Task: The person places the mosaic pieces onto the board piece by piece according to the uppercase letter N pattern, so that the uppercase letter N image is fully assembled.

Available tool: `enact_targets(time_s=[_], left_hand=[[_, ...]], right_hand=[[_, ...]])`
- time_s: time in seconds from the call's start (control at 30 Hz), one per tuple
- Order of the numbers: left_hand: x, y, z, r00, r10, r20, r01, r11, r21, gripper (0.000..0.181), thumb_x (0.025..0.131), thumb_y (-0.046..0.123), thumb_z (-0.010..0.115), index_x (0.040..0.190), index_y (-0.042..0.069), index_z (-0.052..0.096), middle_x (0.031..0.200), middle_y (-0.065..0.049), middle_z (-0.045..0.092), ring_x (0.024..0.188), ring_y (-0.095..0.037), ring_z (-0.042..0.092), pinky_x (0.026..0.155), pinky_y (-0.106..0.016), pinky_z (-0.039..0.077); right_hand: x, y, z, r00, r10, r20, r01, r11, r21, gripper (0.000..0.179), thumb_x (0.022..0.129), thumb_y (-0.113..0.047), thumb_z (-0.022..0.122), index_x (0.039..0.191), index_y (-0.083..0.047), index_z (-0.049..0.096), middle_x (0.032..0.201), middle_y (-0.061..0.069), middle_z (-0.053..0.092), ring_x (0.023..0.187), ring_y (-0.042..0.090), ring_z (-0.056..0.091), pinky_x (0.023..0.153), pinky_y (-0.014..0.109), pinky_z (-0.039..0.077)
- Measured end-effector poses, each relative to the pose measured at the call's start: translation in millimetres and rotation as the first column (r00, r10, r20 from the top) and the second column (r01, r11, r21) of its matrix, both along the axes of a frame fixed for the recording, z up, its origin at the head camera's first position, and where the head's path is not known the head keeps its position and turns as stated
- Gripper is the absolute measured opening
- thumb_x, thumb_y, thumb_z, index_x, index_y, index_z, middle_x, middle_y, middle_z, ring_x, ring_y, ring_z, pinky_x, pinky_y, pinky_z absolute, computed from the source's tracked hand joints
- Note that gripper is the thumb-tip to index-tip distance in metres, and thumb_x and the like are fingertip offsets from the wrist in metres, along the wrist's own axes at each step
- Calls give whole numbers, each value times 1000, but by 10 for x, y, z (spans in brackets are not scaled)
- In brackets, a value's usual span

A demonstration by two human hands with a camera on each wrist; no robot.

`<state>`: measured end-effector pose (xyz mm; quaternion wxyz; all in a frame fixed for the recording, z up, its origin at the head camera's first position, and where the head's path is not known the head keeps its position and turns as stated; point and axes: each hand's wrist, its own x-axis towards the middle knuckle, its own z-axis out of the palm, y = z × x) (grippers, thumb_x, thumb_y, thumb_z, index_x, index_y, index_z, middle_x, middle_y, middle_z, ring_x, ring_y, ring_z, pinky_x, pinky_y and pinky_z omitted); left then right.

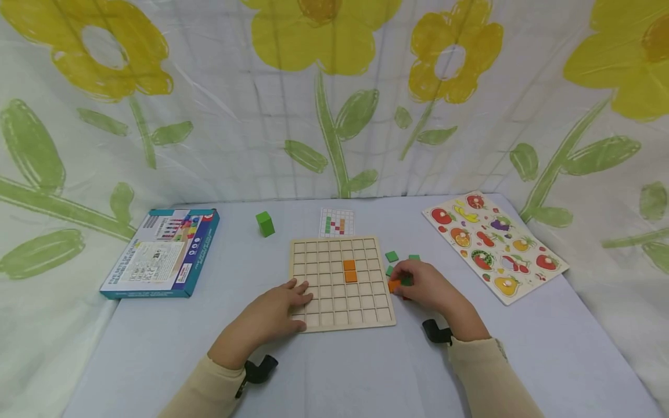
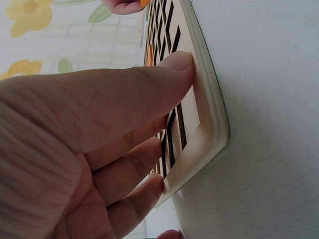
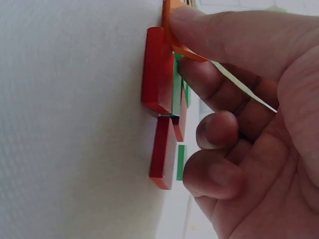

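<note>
A wooden grid board (image 1: 326, 303) lies in the middle of the table, with two orange tiles (image 1: 351, 276) set in adjoining cells, one above the other. My left hand (image 1: 272, 313) rests on its lower left part, fingers spread and thumb (image 2: 174, 67) on the near rim. Just off the board's right side, my right hand (image 1: 428, 284) pinches an orange tile (image 3: 185, 51) between thumb and forefinger. Under and beside that hand are red tiles (image 3: 158, 74) and green tiles (image 1: 392, 256), partly hidden by the fingers in the head view.
Behind the board lies a pattern card (image 1: 337, 222) with coloured squares. A green block (image 1: 265, 224) stands to its left. A blue-edged box (image 1: 162, 255) with a paper sheet on it is at the far left, and a fruit puzzle board (image 1: 488, 244) at the right.
</note>
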<state>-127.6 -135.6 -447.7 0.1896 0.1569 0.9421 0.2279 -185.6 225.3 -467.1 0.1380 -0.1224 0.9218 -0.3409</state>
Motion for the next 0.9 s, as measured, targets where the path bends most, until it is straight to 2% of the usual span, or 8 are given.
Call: enact_targets(time_s=[0.23,0.4,0.53,0.67,0.73,0.9], left_hand=[[9,-5,-3,1000,5,-4,-5,1000,2,63,89,20,91,148,12,70,168,-3,53,165,-33,36,129,-58,38],[11,-4,-3,1000,6,-7,-6,1000,2,63,89,20,91,147,12,70,167,-3,53,165,-32,36,129,-58,37],[11,-8,-1,1000,7,-10,-7,1000,-5,63,89,21,91,147,13,70,168,-2,53,165,-32,36,129,-58,37],[6,-11,3,1000,9,-9,-9,1000,-5,62,89,21,91,148,13,70,168,-2,52,165,-32,35,129,-58,36],[2,-10,8,1000,3,-11,-3,1000,-4,62,90,21,91,148,13,70,168,-2,52,165,-32,36,129,-58,37],[-1,-1,13,1000,3,-3,-3,1000,-5,63,90,21,90,148,13,69,168,-2,52,165,-32,35,130,-58,36]], right_hand=[[3,62,49,1000,-10,-18,10,1000,8,8,100,-13,78,103,-20,75,96,-2,69,85,19,57,73,33,48],[-7,30,111,997,-66,-39,61,992,-113,6,102,-14,77,106,-17,76,93,3,65,82,23,53,64,30,44],[-23,-199,142,998,-55,-36,47,979,-199,6,103,-16,76,109,-16,76,93,6,67,74,23,52,58,28,44],[-57,-463,127,999,-10,-34,3,977,-215,6,103,-18,77,108,-15,77,100,4,71,73,21,52,61,28,44],[-79,-566,97,999,10,-31,-16,978,-208,6,103,-17,77,107,-14,78,104,2,73,77,20,52,67,29,44],[-109,-720,6,999,24,34,-17,983,-185,3,101,-14,78,104,-15,77,103,0,73,86,20,56,77,32,48]])
